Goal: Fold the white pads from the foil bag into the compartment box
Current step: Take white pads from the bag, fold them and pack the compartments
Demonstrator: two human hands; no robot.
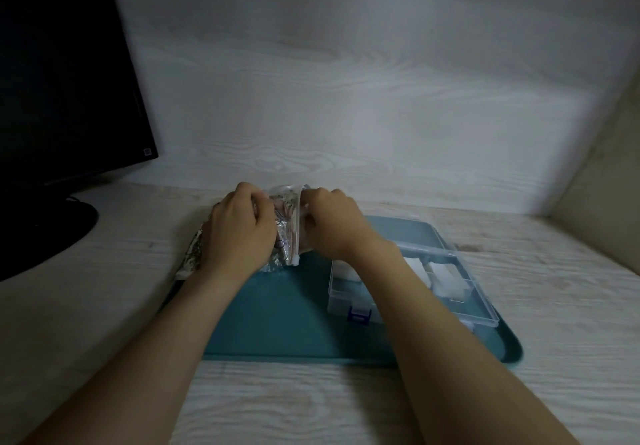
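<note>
Nearest you, the teal tray (277, 323) is carrying the compartment box (341, 301), with white pads (446, 285) lying in its cells. Beyond, at the tray's far-left edge, your left grip (239, 233) is clamping round the foil bag (285, 233) and your right grip (332, 226) is pinching its mouth. Risk: the grips are pulling against each other, so the foil may tear or pads may spill onto the tabletop.

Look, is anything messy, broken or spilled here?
Nothing really stands out. The foil bag is crinkled where the left hand and right hand hold it. The compartment box sits open on the tray with white pads tucked inside.
</note>
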